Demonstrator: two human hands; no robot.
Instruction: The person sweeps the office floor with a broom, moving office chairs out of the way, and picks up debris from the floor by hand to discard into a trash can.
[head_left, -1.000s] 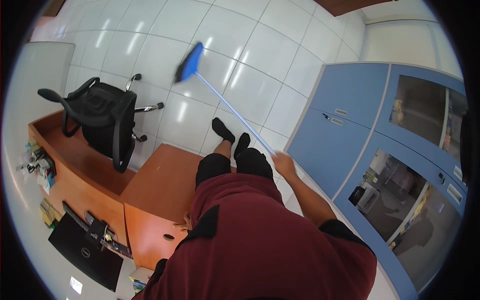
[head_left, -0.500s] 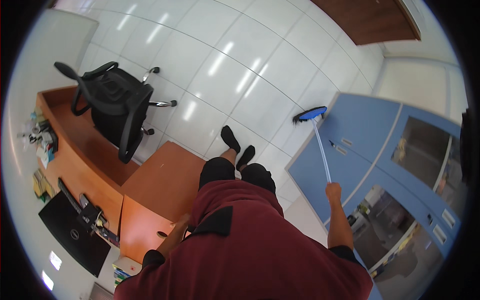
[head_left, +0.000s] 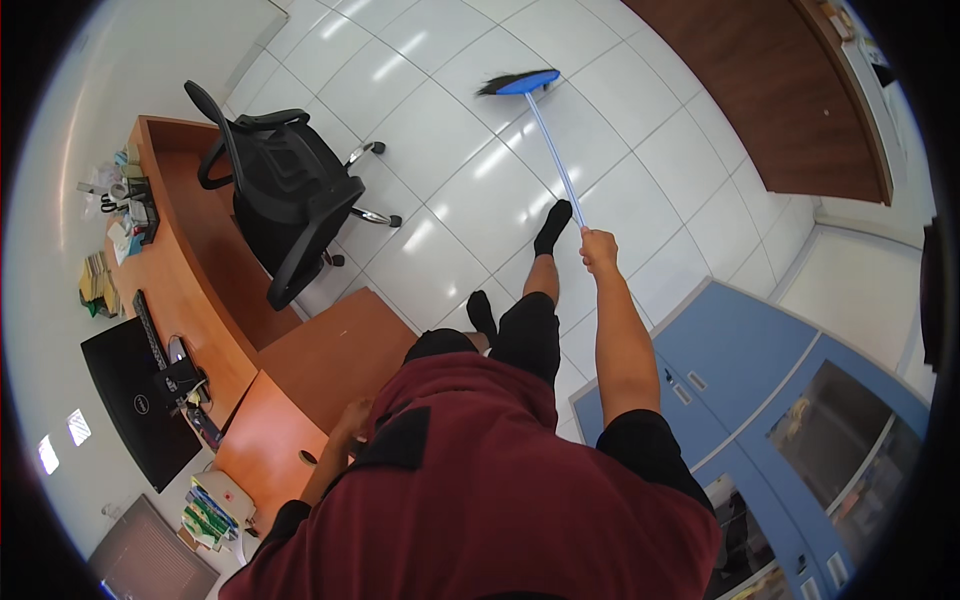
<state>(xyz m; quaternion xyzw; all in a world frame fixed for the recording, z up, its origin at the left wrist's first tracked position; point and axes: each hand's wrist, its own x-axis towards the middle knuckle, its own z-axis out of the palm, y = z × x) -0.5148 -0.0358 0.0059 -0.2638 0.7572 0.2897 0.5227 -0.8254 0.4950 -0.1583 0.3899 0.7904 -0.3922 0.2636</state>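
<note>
At twelve o'clock on the white floor (head_left: 450,130), the blue broom (head_left: 530,82) stands head down, well ahead of the feet. The right hand (head_left: 598,248) grips its handle's near end, arm stretched out. At seven o'clock, the left hand (head_left: 352,418) rests on the desk (head_left: 300,370); its fingers can't be made out, and the chair (head_left: 285,200) sits at ten.

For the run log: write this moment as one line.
right hand: grips broom handle | broom head on white floor | left hand: by the desk | office chair beside desk
</note>
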